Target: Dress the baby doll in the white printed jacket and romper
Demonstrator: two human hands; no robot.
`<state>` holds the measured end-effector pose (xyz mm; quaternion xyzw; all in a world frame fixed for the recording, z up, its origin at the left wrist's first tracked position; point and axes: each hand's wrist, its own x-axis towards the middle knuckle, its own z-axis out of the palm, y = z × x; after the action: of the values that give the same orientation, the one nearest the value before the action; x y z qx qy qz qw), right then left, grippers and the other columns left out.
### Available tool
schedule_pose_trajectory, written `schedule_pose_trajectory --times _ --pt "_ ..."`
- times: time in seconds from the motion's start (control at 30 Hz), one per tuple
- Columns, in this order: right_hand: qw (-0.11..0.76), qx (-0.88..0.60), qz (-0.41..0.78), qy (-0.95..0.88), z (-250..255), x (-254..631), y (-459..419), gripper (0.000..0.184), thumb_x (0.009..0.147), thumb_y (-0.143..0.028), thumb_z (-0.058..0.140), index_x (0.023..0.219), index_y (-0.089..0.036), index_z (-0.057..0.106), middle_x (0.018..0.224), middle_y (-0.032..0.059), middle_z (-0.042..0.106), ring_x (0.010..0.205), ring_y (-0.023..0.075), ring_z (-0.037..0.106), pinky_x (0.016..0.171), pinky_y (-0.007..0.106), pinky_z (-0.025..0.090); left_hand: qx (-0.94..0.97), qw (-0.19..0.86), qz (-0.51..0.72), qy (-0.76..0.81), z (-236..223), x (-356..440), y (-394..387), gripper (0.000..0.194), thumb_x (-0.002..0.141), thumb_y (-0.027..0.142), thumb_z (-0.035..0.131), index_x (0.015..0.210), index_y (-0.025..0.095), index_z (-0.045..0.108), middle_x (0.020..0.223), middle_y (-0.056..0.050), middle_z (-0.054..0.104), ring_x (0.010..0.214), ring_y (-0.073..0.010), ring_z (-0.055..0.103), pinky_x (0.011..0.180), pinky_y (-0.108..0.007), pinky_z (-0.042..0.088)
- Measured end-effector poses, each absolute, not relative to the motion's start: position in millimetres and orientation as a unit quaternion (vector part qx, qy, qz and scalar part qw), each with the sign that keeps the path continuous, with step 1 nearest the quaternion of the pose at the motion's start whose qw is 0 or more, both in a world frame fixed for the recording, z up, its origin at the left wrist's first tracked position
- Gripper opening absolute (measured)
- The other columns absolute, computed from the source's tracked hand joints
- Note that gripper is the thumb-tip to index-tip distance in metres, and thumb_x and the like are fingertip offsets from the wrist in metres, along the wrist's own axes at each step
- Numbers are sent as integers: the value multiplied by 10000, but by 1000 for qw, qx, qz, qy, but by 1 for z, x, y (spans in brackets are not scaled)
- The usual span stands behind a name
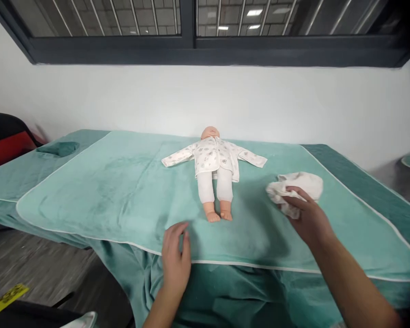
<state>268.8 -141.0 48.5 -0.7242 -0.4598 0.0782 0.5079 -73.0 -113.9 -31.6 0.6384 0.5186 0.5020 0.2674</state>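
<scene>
A baby doll [212, 159] lies on its back on the green bed cover, head toward the wall and bare feet toward me. It wears a white printed jacket with the sleeves spread wide, and white leggings. To the right of the doll, my right hand [307, 216] grips a crumpled white cloth [305, 184], fingers closed on its near left side. What kind of cloth it is, I cannot make out. My left hand [176, 248] is at the near edge of the bed, below the doll's feet, with thumb and fingers apart and nothing in it.
The bed [99, 191] has a green velvet cover with white piping, and its skirt hangs down in front. A face hole [58, 148] shows at the left end. Behind stand a white wall and a barred window [187, 45]. A black and red chair [8, 139] is at left.
</scene>
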Motion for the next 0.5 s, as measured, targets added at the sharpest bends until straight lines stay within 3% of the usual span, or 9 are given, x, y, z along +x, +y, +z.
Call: schedule_pose_trajectory --times 0.1,0.13,0.23,0.33,0.5 --pt "530 -652 189 -509 62 207 -142 179 774 -444 562 805 -268 558 785 30 630 664 210 626 600 355 519 517 552 461 464 2 -40 -108 362 913 493 594 1150 241 699 1167 -90 712 972 -232 670 781 -338 530" --pt "549 -567 302 -535 64 186 -146 155 791 -409 587 789 -258 552 764 17 604 650 192 599 594 334 502 463 640 448 418 10 -33 -109 427 921 541 565 1186 231 689 1195 -98 709 980 -232 680 769 -330 537" --pt "466 -330 530 -627 63 125 -161 86 825 -308 658 800 -231 628 828 27 645 807 197 638 765 340 512 320 812 393 290 23 -28 -115 563 910 641 521 1225 204 684 1197 -114 721 1011 -251 702 821 -349 564" --pt "412 -275 590 -637 52 83 -176 45 827 -238 627 793 -245 656 852 23 701 852 213 668 798 349 518 239 869 345 263 22 -38 -122 587 857 651 602 1251 221 674 1175 -101 738 998 -274 722 840 -383 591" --pt "390 -321 593 -627 24 74 -192 174 723 -215 711 866 -314 702 947 -19 719 879 226 670 797 351 517 219 820 449 279 18 -54 -113 503 827 445 733 1272 225 655 1214 -78 728 1032 -263 716 859 -370 612"
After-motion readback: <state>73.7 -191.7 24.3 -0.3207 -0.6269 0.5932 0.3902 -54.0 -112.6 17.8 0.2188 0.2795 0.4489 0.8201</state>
